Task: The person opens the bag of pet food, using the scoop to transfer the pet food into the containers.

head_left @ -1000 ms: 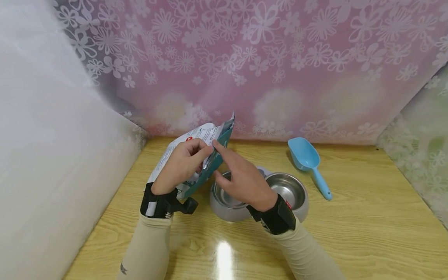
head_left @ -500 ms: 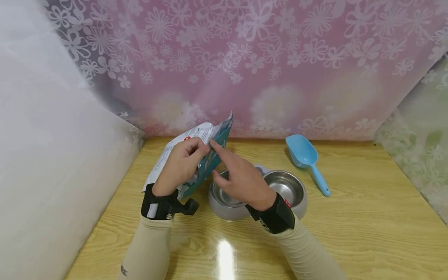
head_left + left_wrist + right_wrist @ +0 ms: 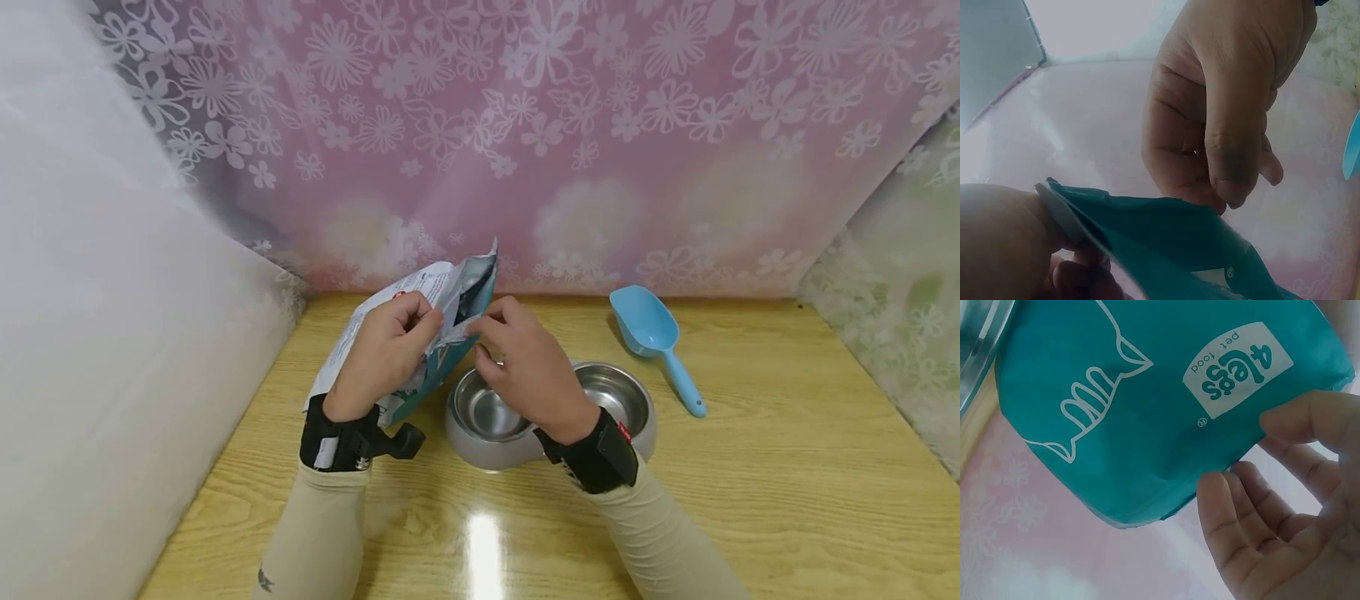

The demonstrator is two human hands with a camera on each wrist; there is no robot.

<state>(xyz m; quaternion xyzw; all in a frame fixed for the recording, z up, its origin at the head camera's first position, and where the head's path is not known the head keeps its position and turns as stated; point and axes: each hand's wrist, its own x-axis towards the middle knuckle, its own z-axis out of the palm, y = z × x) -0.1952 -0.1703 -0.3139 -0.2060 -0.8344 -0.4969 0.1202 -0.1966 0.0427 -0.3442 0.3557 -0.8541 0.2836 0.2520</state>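
Observation:
A teal and white pet food bag (image 3: 450,358) leans at the left of the table, its silvery mouth gaping near the top. My left hand (image 3: 390,354) pinches the white side of the bag at the rim. On the teal side, whose "4legs pet food" label shows in the right wrist view, my right hand (image 3: 528,367) holds the rim between thumb and fingers. Its thumb lies on the teal face (image 3: 1147,425). The bag's contents cannot be seen. Behind and below the right hand stands a grey double pet bowl (image 3: 487,450) with two steel dishes, partly covered by that hand.
A light blue scoop (image 3: 656,333) lies right of the bowl, its handle toward the front right. The wooden table (image 3: 787,467) meets a pink flowered sheet (image 3: 525,167) at the back and a white sheet (image 3: 150,333) at the left.
The bag's mouth has widened, with its dark inside now visible. My right hand has shifted slightly right and its extended index finger has bent at the rim. The left hand keeps its grip.

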